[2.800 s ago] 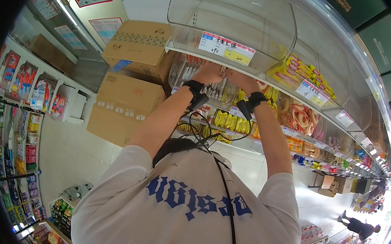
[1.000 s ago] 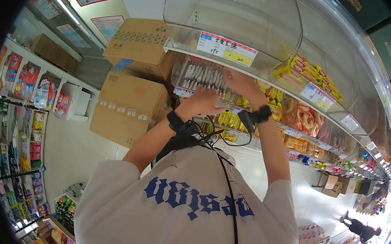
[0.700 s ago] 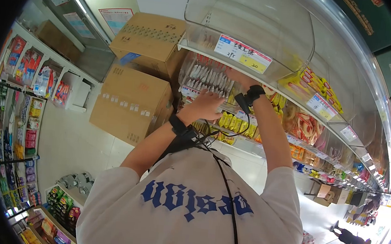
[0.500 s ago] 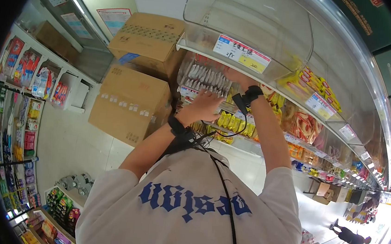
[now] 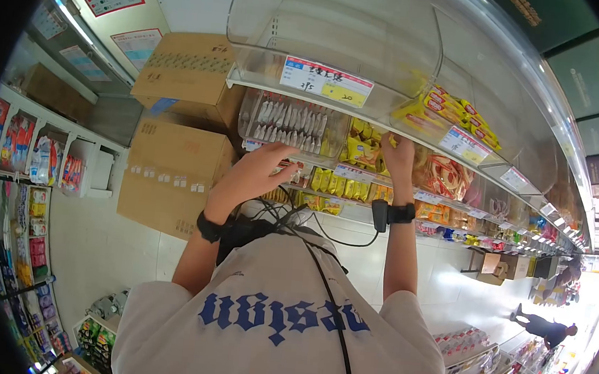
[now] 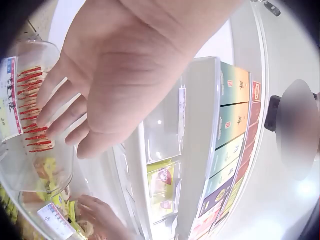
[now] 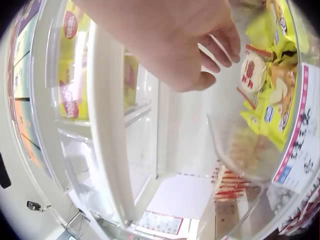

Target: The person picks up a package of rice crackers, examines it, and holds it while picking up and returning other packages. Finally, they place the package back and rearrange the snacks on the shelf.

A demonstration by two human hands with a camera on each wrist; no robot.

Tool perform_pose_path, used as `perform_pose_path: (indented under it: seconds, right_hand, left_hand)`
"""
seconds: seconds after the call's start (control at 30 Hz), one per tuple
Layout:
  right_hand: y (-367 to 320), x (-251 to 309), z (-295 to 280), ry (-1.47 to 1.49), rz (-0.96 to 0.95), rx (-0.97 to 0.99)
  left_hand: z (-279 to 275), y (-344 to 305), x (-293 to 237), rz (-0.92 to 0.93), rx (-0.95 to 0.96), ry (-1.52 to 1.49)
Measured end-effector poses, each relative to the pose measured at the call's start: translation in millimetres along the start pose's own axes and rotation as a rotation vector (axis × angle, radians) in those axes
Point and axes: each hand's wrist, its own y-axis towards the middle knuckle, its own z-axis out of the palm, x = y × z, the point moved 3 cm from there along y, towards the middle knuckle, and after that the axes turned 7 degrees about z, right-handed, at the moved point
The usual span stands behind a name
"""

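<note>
In the head view the left hand (image 5: 261,173) is at the front edge of a clear bin holding rows of white packets (image 5: 291,118). Its spread fingers hold nothing; the left wrist view shows the palm (image 6: 125,65) beside red-ended packets (image 6: 37,107). Over the neighbouring bin, the right hand (image 5: 398,160) is beside yellow packets (image 5: 363,152). In the right wrist view its loosely bent fingers (image 7: 217,52) hold nothing visible, near a round white item in a clear wrapper (image 7: 252,72) and yellow packets (image 7: 280,100).
An upper shelf with a price label (image 5: 326,81) overhangs both bins. Stacked cardboard boxes (image 5: 176,169) stand left of the shelving. Lower shelves hold more yellow packets (image 5: 339,185). Black cables (image 5: 331,311) run over the shirt. Another person (image 5: 544,327) is far off at the right.
The right hand has moved right and out from under the upper shelf, to the yellow packets. The left hand has shifted left and slightly back, uncovering more of the white packets.
</note>
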Motion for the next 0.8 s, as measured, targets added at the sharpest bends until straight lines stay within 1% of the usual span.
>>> perform_pose_path:
  seconds: [0.07,0.17,0.2,0.27,0.3,0.37,0.47,0.5,0.57,0.67,0.7,0.77,0.8]
  right_hand:
    - [4.6,-9.8,4.4,-0.129,-0.128,0.012]
    - [23.2,-34.0,24.1,-0.135,-0.130,0.109]
    - [29.4,-33.1,24.7,-0.156,-0.046,0.180]
    - [37.4,-30.9,25.5,-0.199,0.123,0.325]
    - [37.7,-30.4,26.1,-0.235,0.078,0.271]
    - [37.9,-27.2,28.9,-0.309,-0.019,0.163]
    - [41.7,-39.9,33.8,-0.325,-0.142,0.126]
    - [42.6,-33.3,29.5,-0.296,-0.137,0.126]
    - [41.1,-22.1,17.1,-0.239,-0.121,0.125]
    - [8.9,43.8,-16.4,-0.202,-0.268,-0.041]
    - [-3.3,58.0,-19.6,-0.206,-0.262,-0.048]
    - [-30.3,83.9,-23.4,-0.221,-0.242,-0.064]
    - [-45.8,98.3,-26.5,-0.150,-0.176,0.034]
  left_hand:
    - [-7.8,-3.5,-10.1,-0.068,-0.005,-0.045]
    - [-18.7,-7.2,-26.9,-0.136,0.034,-0.058]
    - [-20.8,-9.7,-30.9,-0.155,0.053,-0.053]
    - [-24.6,-16.7,-37.1,-0.103,0.001,-0.013]
    - [-27.0,-19.4,-40.2,-0.075,-0.027,0.007]
    - [-34.7,-25.1,-48.8,-0.092,-0.066,-0.018]
    - [-38.9,-37.1,-45.0,-0.074,-0.130,-0.015]
    - [-41.0,-40.6,-43.2,-0.059,-0.149,-0.005]
    - [-44.5,-50.1,-43.8,-0.123,-0.121,0.003]
    - [-50.2,-60.0,-42.8,-0.176,-0.111,-0.036]
    - [-51.6,-63.1,-41.6,-0.187,-0.111,-0.058]
    - [-46.1,-68.3,-30.8,-0.140,-0.141,-0.106]
    - [-42.0,-70.1,-25.2,-0.118,-0.153,-0.134]
